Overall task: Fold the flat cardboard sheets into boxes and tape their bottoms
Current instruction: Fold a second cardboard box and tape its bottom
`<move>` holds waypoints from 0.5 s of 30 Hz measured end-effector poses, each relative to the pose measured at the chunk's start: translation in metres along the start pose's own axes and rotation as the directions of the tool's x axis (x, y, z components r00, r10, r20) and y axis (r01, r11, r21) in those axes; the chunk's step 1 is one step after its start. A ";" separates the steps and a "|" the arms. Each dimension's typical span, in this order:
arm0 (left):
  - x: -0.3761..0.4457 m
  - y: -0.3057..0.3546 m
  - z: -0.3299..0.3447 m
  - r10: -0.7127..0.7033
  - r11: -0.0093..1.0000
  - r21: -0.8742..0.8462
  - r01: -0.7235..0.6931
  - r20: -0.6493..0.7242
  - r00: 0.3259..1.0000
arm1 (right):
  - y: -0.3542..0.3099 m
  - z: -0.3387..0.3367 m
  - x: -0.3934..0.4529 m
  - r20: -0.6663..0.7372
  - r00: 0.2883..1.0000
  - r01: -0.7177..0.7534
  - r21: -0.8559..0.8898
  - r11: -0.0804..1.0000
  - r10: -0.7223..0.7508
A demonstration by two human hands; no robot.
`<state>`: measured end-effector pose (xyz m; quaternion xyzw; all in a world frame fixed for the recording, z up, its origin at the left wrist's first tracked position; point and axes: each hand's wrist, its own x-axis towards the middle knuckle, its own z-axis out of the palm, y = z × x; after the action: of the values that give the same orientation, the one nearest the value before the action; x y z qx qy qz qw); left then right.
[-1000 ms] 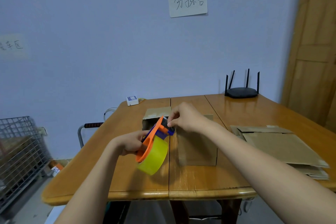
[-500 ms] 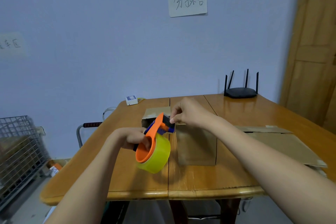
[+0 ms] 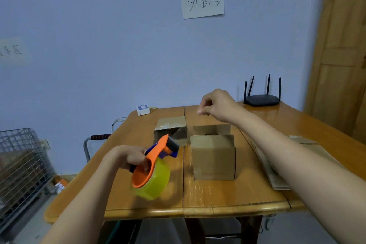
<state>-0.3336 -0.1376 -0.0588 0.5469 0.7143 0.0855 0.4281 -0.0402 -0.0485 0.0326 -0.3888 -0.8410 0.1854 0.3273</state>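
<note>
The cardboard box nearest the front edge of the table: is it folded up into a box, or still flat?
Folded up. The cardboard box stands on the table with upright walls.

Flat sheets (image 3: 309,156) right of box (image 3: 213,156)

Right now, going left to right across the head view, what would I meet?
Wire cage → tape dispenser held in the left hand → folded box → router → wooden door.

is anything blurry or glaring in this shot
Head view: the tape dispenser in the left hand is motion-smeared, as is the wire cage at the frame edge; soft glare streaks the table near the router.
</note>
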 end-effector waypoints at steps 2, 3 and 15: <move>-0.003 -0.007 -0.003 -0.006 1.000 0.002 0.006 -0.016 1.000 | 0.003 -0.014 0.003 -0.034 0.999 -0.006 0.011 1.000 0.006; -0.004 -0.009 -0.005 -0.001 1.000 0.003 0.002 -0.027 1.000 | 0.004 -0.018 0.003 -0.025 1.000 -0.001 0.011 1.000 0.002; -0.015 -0.001 -0.039 -0.038 0.983 0.166 0.071 -0.197 0.980 | 0.015 -0.026 -0.015 0.251 0.950 -0.255 0.295 0.921 0.183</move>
<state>-0.3613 -0.1376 -0.0272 0.5511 0.7721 0.0643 0.3099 -0.0076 -0.0494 0.0367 -0.3990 -0.7809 0.3983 0.2692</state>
